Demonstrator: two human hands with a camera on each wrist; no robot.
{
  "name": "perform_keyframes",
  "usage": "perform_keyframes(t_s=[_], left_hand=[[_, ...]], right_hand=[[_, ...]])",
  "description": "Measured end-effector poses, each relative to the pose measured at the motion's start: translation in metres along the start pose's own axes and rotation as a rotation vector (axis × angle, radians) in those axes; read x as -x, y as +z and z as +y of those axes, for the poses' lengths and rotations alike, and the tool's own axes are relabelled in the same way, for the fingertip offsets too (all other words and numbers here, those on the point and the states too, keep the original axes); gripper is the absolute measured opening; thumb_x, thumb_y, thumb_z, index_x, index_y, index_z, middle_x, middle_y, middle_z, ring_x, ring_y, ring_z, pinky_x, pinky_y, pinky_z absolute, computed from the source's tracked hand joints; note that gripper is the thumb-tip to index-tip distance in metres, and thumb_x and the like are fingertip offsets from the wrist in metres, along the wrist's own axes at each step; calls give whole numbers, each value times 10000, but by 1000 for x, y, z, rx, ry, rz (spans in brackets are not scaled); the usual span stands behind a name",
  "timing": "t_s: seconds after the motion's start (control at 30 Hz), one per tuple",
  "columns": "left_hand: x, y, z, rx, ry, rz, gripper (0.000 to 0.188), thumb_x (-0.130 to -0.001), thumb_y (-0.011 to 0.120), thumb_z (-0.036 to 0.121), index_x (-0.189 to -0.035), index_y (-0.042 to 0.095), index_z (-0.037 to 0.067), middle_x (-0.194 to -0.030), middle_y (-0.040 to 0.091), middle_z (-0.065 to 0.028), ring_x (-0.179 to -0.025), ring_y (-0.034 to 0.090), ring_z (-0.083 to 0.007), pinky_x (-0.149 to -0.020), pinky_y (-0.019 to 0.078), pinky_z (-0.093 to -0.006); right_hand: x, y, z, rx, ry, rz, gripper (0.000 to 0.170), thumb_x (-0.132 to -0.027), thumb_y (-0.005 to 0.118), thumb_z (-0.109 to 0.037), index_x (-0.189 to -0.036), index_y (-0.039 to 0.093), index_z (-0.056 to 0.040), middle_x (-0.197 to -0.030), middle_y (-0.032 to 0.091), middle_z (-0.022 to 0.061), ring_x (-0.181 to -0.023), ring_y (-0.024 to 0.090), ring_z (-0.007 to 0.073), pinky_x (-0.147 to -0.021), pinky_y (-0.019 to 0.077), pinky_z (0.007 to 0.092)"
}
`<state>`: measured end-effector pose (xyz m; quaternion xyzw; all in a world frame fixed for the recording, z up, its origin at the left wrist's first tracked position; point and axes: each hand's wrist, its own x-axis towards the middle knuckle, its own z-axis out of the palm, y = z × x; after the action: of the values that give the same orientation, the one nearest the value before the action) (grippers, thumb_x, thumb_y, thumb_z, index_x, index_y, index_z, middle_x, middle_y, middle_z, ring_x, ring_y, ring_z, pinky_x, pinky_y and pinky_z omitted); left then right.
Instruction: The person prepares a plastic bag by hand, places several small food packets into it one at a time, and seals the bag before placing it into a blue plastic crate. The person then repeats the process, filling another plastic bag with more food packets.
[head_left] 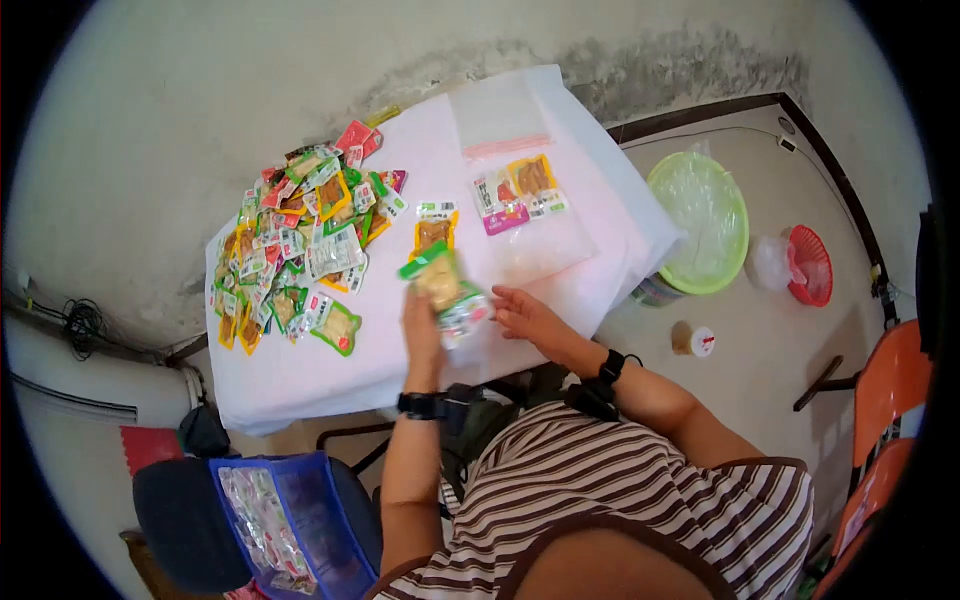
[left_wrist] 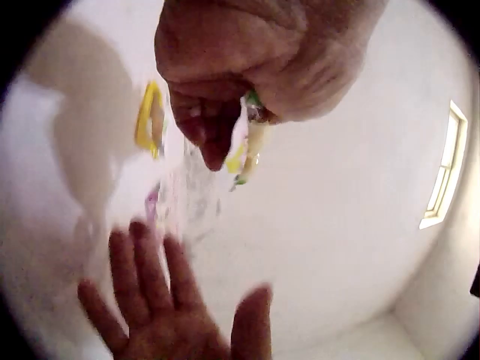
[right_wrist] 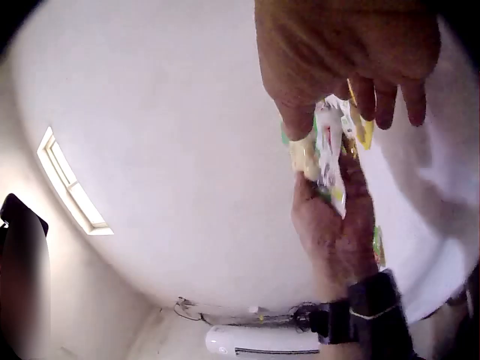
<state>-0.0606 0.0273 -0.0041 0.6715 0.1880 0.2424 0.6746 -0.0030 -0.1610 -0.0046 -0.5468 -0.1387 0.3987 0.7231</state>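
Observation:
My left hand (head_left: 422, 335) grips green-edged snack packets (head_left: 438, 278) with pale food inside, above the front part of the table; one of them shows a white printed side (head_left: 464, 316). Just to their right is my right hand (head_left: 535, 322), fingers loosely spread and holding nothing. In the left wrist view its palm faces the packets, fingers apart. Beyond the hands lies a yellow-edged packet (head_left: 435, 226). Farther right, a clear plastic bag (head_left: 540, 250) lies flat, overlapped by a white-and-purple packet (head_left: 499, 205) and a yellow one (head_left: 533, 177).
A big heap of mixed snack packets (head_left: 300, 225) covers the table's left side. Another clear sheet with a pink strip (head_left: 507, 145) lies at the back. Right of the table stand a green tub (head_left: 740, 235) and a red basket (head_left: 822, 270). A blue crate (head_left: 345, 510) sits on a chair.

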Motion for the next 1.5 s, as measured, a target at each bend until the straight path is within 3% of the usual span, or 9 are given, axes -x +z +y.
perform_keyframes(t_s=[0.23,0.3,0.33,0.4,0.7,0.97,1.17,1.37,1.5], left_hand=[[23,91,4,328,-58,-251,333,-957,376,206,-1225,456,24,-1166,523,-94,-1070,494,-191,-906,395,-323],[17,95,2,-400,337,-213,360,-868,541,149,-1194,477,10,-1135,531,-150,-1057,492,-258,-908,384,-341],[14,99,3,-396,339,-223,360,-868,541,149,-1194,477,10,-1135,531,-150,-1057,492,-258,-908,384,-341],[9,106,13,-982,724,-273,429,-776,633,110,-1180,504,44,-1129,531,-138,-1023,513,-276,-869,403,-360],[-17,126,-7,-937,766,-308,132,-748,637,95,-877,621,70,-792,529,-66,-772,532,-263,-651,454,-384],[-21,130,8,-879,796,-242,102,-776,622,86,-875,639,71,-763,543,-70,-745,550,-247,-614,464,-348],[-22,132,9,-834,870,-203,131,-767,618,69,-897,638,78,-751,534,-63,-731,542,-242,-599,461,-340],[-19,130,5,-830,819,-221,142,-764,611,69,-903,635,82,-751,533,-58,-730,541,-242,-602,462,-338],[-19,130,-4,-776,758,-227,131,-767,609,67,-895,634,78,-748,530,-59,-730,542,-245,-606,463,-339]], right_hand=[[19,-33,-13,-419,-101,323,359,-851,606,-110,-1185,505,-24,-967,619,62,-827,613,125,-704,511,271],[33,-57,-18,-464,-184,378,340,-848,604,-95,-1167,517,-19,-959,624,63,-828,614,128,-718,511,276],[42,-69,-19,-502,-260,415,321,-845,602,-81,-1150,528,-14,-952,628,64,-829,615,130,-732,512,281],[64,-96,-18,-456,-234,433,319,-836,605,-68,-1142,534,-11,-949,632,63,-828,618,134,-735,512,282],[94,-121,-2,-127,-46,408,311,-809,628,-115,-1098,591,-7,-927,642,46,-791,607,112,-707,485,249],[30,-108,-8,273,-67,419,311,-827,622,-173,-1108,588,-45,-874,637,40,-713,608,109,-579,495,256],[-27,-81,-33,-226,-78,440,303,-861,554,-108,-1156,525,-45,-923,617,56,-760,608,124,-662,507,279],[-61,-94,-10,-659,-313,84,408,-905,474,-134,-1292,365,-68,-1042,574,88,-894,575,188,-758,486,349],[-29,-59,-13,-754,-322,388,423,-896,455,-107,-1306,361,-62,-1051,564,86,-960,549,184,-817,446,365]])
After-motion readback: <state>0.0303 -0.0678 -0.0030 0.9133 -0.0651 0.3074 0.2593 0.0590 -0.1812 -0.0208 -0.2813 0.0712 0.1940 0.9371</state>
